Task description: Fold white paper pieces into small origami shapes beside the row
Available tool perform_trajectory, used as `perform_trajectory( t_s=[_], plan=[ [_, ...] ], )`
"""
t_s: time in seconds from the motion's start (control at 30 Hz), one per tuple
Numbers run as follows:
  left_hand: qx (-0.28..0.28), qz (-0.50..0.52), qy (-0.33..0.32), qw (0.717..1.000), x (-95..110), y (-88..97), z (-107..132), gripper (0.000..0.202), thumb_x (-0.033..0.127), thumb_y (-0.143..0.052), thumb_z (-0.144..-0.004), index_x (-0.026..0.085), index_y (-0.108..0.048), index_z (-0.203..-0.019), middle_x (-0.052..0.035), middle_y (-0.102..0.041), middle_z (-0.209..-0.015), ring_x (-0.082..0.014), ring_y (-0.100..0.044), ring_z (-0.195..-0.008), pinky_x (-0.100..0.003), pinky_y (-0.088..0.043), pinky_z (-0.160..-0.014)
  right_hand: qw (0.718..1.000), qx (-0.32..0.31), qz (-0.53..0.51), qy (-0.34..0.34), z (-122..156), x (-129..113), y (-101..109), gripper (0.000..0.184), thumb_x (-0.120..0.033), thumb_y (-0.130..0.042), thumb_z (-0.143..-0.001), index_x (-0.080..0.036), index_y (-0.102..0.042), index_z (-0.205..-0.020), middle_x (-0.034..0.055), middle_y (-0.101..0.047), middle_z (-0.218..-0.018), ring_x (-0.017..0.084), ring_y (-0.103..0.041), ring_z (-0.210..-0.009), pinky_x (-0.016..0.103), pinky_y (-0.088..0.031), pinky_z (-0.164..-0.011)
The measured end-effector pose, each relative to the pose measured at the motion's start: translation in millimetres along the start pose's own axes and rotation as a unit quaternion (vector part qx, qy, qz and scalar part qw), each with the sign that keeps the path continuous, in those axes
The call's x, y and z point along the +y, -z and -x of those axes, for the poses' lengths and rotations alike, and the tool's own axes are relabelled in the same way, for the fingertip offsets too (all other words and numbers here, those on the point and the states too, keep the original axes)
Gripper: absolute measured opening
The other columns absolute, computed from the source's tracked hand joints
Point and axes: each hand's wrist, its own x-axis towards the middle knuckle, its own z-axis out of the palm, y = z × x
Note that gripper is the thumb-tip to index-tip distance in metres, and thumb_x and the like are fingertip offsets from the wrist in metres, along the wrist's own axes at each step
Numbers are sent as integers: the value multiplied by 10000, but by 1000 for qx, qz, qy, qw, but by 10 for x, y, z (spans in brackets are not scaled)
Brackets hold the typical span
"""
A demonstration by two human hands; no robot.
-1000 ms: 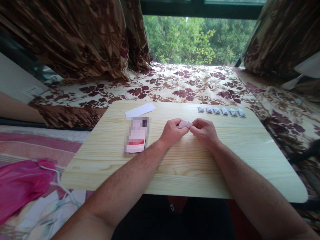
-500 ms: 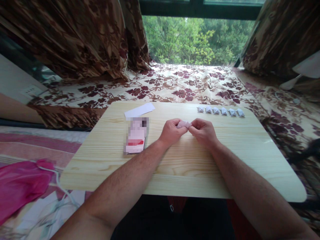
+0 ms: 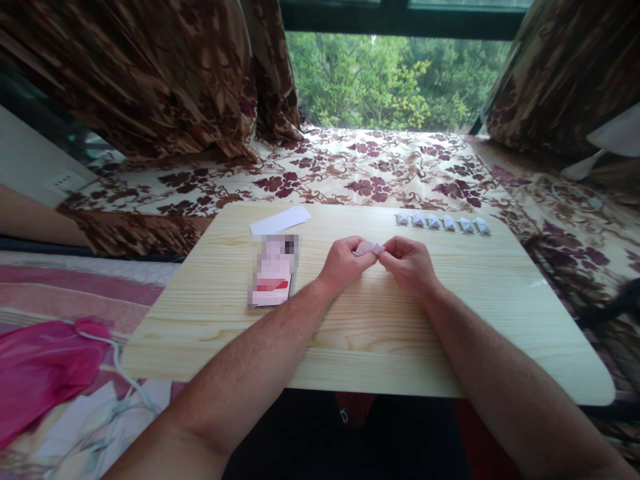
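Note:
My left hand [image 3: 346, 263] and my right hand [image 3: 410, 261] meet over the middle of a pale wooden table [image 3: 360, 333]. Both pinch a small folded piece of pale paper [image 3: 368, 248] between thumbs and fingers, just above the tabletop. Several small folded paper shapes [image 3: 442, 222] lie in a row at the far right of the table. A white paper strip [image 3: 280, 219] lies at the far left, and a phone [image 3: 273, 270] lies flat just left of my left hand.
A floral cloth [image 3: 350, 170] covers the ledge behind the table, under a window with brown curtains [image 3: 150, 73]. A pink cloth [image 3: 45, 367] with a white cord lies on the bed at the lower left.

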Motion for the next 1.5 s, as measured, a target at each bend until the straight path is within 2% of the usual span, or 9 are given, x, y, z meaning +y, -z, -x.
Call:
perform_trajectory(
  t_s=[0.2,0.43,0.63,0.97,1.17,1.3,1.5],
  plan=[
    [-3,4,-13,1000,-9,5,-3,223,349,-676,-743,151,-603,-671,34,-520,-592,-92,-417,-559,-237,-312,-531,1000,-6,-14,2,-1,8,-6,192,-311,-671,-740,-179,-566,-648,-38,-495,-548,83,-381,-497,241,-260,-462],
    [-11,13,-3,1000,-38,5,-12,226,369,-679,-756,145,-649,-749,13,-589,-625,-106,-486,-573,-235,-351,-543,999,-17,-29,-5,4,-32,-4,222,-329,-689,-737,-184,-554,-639,-32,-526,-534,87,-409,-486,243,-282,-460],
    [-41,50,0,998,-49,11,-19,226,354,-676,-769,129,-660,-785,-9,-619,-645,-115,-533,-583,-237,-396,-552,997,-39,-67,-9,1,-70,20,227,-350,-722,-732,-185,-575,-680,-25,-556,-547,102,-466,-499,253,-346,-487],
    [-66,126,17,990,-13,0,-23,239,338,-730,-734,115,-650,-769,-12,-619,-643,-107,-540,-582,-235,-438,-565,994,-71,-87,-12,-8,-35,49,269,-401,-736,-760,-173,-602,-710,-11,-602,-570,102,-496,-496,251,-375,-494],
    [-80,146,15,986,-62,10,-37,221,323,-715,-753,112,-672,-803,-26,-639,-668,-112,-558,-595,-244,-448,-580,989,-93,-111,-6,-6,-56,92,237,-356,-741,-774,-161,-619,-715,-7,-613,-579,101,-504,-508,251,-376,-504],
    [-68,142,9,987,-97,10,-43,233,342,-722,-752,116,-676,-790,-35,-652,-677,-116,-564,-601,-244,-446,-578,987,-96,-128,-1,-11,-50,101,211,-325,-744,-775,-161,-626,-715,-11,-614,-570,101,-508,-503,253,-383,-511],
    [-39,134,3,990,-146,-1,-53,226,348,-731,-746,135,-675,-796,-24,-647,-676,-114,-558,-601,-240,-434,-573,987,-64,-147,-8,-26,-15,79,165,-263,-735,-753,-167,-618,-689,-18,-616,-551,105,-525,-491,252,-396,-509]
  ],
)
